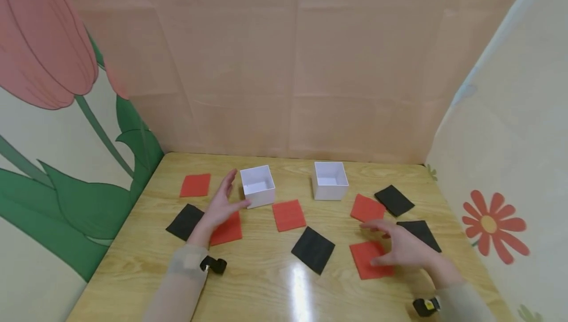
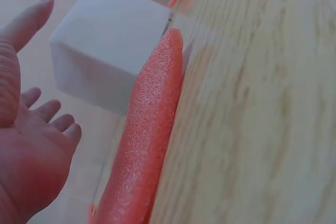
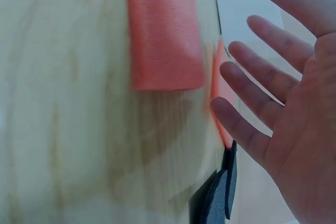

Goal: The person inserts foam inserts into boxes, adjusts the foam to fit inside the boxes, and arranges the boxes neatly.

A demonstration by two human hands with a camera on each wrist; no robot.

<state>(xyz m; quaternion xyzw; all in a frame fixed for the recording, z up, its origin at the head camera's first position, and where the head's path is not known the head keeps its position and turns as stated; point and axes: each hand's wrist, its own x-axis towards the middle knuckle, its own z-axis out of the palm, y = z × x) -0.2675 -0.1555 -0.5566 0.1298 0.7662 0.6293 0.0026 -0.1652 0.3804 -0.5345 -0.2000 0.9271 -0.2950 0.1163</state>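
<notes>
My left hand (image 1: 219, 209) hovers beside the left white box (image 1: 258, 187), thumb and fingers spread, holding nothing. In the left wrist view a red square (image 2: 144, 135) lies below it, and the white box (image 2: 105, 35) stands beyond. My right hand (image 1: 401, 247) is over a red square (image 1: 369, 261) on the right, its fingers spread and nothing in them. Another red square (image 1: 367, 208) and a black square (image 1: 419, 233) lie close to that hand. In the right wrist view the palm of the right hand (image 3: 299, 108) shows beside a red square (image 3: 165, 35).
A second white box (image 1: 330, 182) stands at the back, right of middle. Red and black squares lie scattered, among them a red one (image 1: 288, 215), a black one (image 1: 313, 250), a far-left red one (image 1: 195, 185) and a black one (image 1: 185, 222). Cloth walls bound the wooden table (image 1: 257, 282).
</notes>
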